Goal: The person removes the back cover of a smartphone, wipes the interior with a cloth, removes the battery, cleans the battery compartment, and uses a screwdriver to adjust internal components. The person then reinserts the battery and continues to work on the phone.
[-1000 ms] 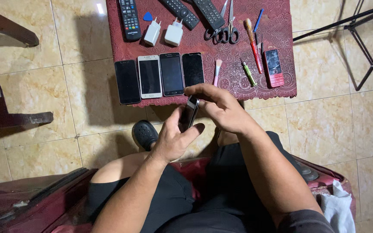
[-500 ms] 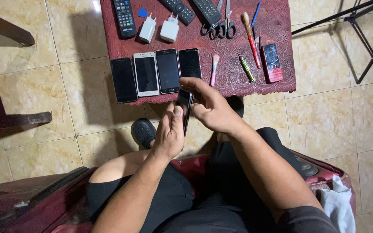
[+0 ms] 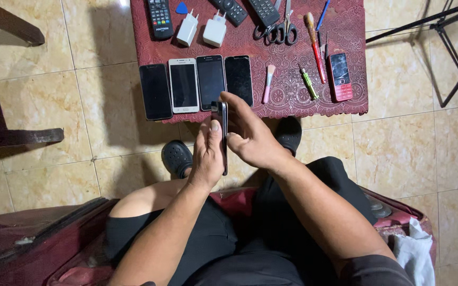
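Note:
My left hand grips a dark smartphone edge-on, upright between both hands, above my knees. My right hand lies flat against the phone's right face, fingers stretched to its top end. Just beyond the hands, a red patterned table carries a row of several phones: a black one, a white one, and two dark ones.
On the table also lie a pink brush, a green tool, a red keypad phone, scissors, two white chargers, remotes and a blue pick. Tripod legs right, wooden furniture left, black shoes below.
The phone has been turned from slanted to upright, edge-on to me. My right hand has shifted from its top end to flat along its side.

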